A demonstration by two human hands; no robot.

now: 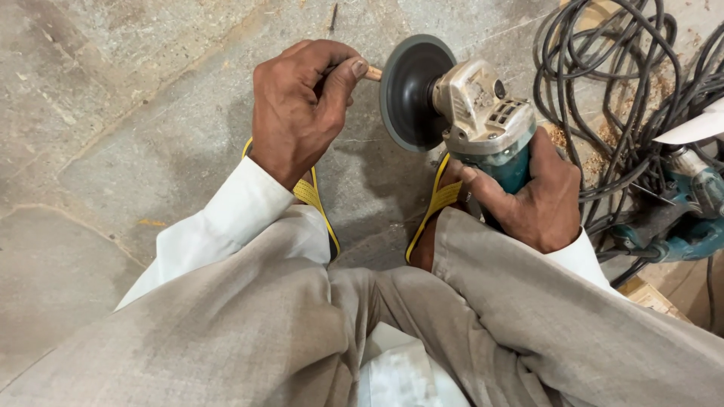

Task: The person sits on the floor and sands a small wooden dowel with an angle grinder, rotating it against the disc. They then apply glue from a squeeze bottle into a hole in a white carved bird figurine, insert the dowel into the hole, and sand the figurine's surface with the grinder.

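Left hand: I see my left hand (302, 105) curled tight, fingers together and the thumb pressed down, clamped on a small wooden peg (372, 73).
Peg: only its pale tip shows past my thumb; it meets the face of the grinder's disc (411, 92), though I cannot tell how firmly.
Right hand: my right hand (532, 192) is wrapped around the teal body of the grinder (486, 120), fingers closed on it and the thumb lying along its left side.
Grinder: it sits just above my right knee, its grey metal head pointing left, with the dark round disc upright and facing my left hand.
Disc: I cannot tell whether it is spinning.
Legs: both knees, in grey trousers (302, 316), are bent up toward me, with white sleeves (226, 218) at both wrists.
Feet: 2 yellow sandal straps (313, 197) show below my hands, 1 under each wrist.
Floor: grey stone slabs (113, 113) with faint joints run under everything.
Cables: a tangle of black cables (618, 83) lies to the right, well clear of the disc, with sawdust (596, 162) scattered among it.
Second tool: another teal power tool (690, 218) rests on the floor at the right edge, just beside the cables.
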